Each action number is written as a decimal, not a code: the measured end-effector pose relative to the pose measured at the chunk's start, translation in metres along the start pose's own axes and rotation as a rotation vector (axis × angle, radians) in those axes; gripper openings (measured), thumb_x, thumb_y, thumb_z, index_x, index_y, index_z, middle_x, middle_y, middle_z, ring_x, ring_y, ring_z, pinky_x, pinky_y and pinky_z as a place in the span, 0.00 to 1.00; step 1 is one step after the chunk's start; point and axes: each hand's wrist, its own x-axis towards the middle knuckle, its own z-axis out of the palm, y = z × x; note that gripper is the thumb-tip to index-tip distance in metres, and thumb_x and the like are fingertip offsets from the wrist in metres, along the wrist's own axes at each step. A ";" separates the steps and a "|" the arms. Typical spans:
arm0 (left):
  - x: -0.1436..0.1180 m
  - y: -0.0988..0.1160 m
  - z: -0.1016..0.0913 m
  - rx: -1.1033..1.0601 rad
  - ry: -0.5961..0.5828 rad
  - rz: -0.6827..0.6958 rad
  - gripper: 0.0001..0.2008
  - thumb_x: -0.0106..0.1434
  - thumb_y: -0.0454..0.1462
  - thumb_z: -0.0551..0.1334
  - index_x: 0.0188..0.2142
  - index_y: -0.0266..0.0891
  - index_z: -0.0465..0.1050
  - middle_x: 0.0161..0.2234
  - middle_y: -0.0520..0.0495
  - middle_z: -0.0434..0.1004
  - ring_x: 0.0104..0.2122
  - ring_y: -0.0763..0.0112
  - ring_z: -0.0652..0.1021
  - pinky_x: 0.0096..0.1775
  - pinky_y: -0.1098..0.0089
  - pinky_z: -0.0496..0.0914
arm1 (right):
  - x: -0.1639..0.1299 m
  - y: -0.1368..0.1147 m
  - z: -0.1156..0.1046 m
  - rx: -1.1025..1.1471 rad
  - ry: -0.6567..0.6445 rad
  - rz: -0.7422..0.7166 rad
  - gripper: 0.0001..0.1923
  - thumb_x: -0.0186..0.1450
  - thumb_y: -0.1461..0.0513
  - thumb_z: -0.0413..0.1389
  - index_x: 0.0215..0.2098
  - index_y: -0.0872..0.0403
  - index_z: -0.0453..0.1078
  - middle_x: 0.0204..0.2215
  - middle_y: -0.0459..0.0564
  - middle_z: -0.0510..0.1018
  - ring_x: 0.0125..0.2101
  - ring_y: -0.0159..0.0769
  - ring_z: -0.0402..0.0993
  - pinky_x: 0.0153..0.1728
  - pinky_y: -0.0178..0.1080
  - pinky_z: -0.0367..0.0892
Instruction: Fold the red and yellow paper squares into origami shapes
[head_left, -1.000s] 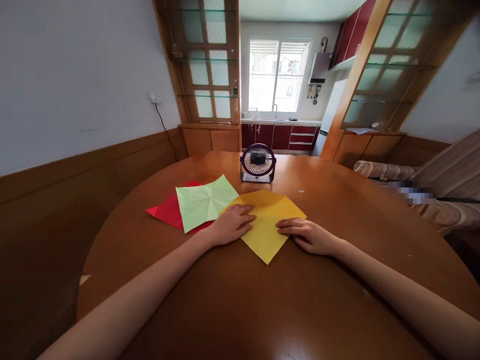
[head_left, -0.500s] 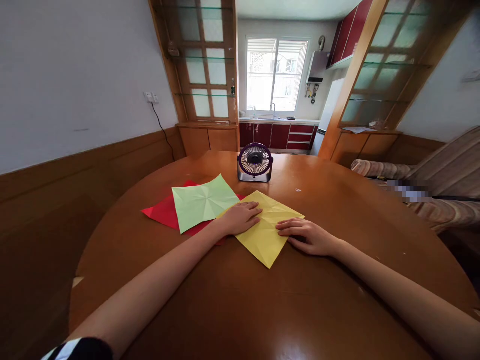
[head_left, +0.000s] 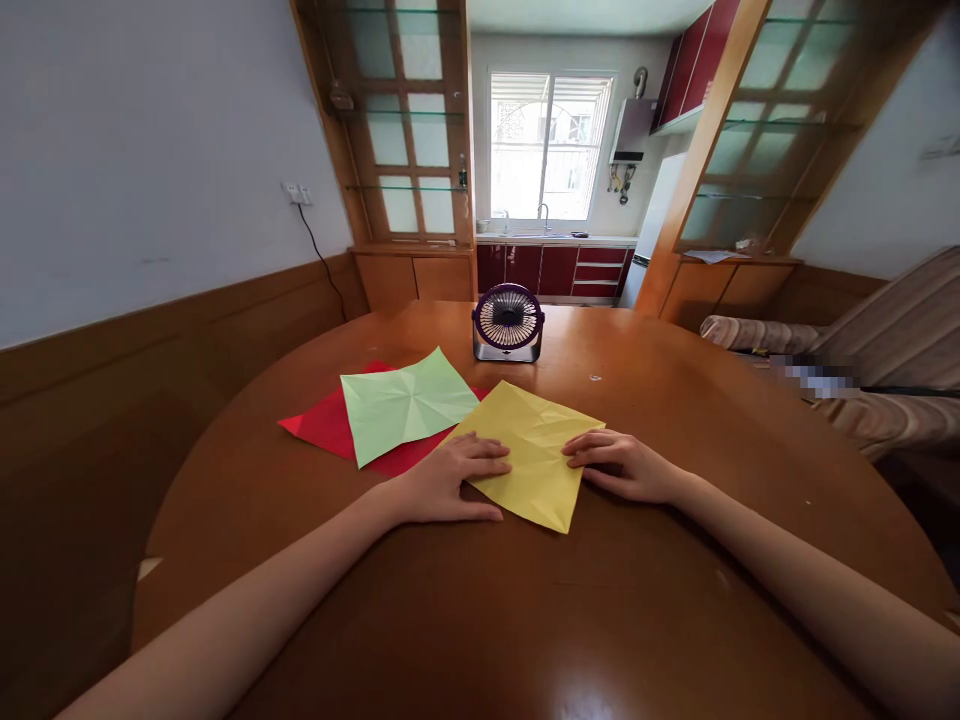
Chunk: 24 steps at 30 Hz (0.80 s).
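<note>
A creased sheet of yellow paper [head_left: 529, 440] lies on the table in front of me. Across its left edge rests my left hand [head_left: 454, 480], open, with the fingers on the sheet and the thumb spread out on the wood. At the right corner, my right hand [head_left: 626, 468] lays its slightly bent fingertips on the paper, the thumb kept lower beside the edge. Left of the yellow sheet, a creased light green paper [head_left: 409, 405] sits on top of red paper [head_left: 319, 425], which is partly covered.
A small purple-rimmed desk fan [head_left: 508, 322] stands beyond the papers on the round wooden table [head_left: 480, 620]. To the right is a striped armchair or sofa [head_left: 885, 350]. Glass-shelved cabinets [head_left: 409, 130] and a kitchen window lie behind.
The yellow sheet has turned a little, its near corner swinging right. My left hand has slid toward me and left, its thumb spreading. My right hand has moved slightly right and away.
</note>
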 end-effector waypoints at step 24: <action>0.005 0.018 0.018 -0.117 0.225 -0.105 0.10 0.65 0.37 0.58 0.30 0.40 0.76 0.36 0.49 0.80 0.39 0.70 0.78 0.39 0.73 0.71 | 0.009 -0.016 0.008 0.214 0.033 0.228 0.16 0.69 0.55 0.52 0.33 0.55 0.76 0.38 0.53 0.76 0.36 0.34 0.71 0.38 0.37 0.68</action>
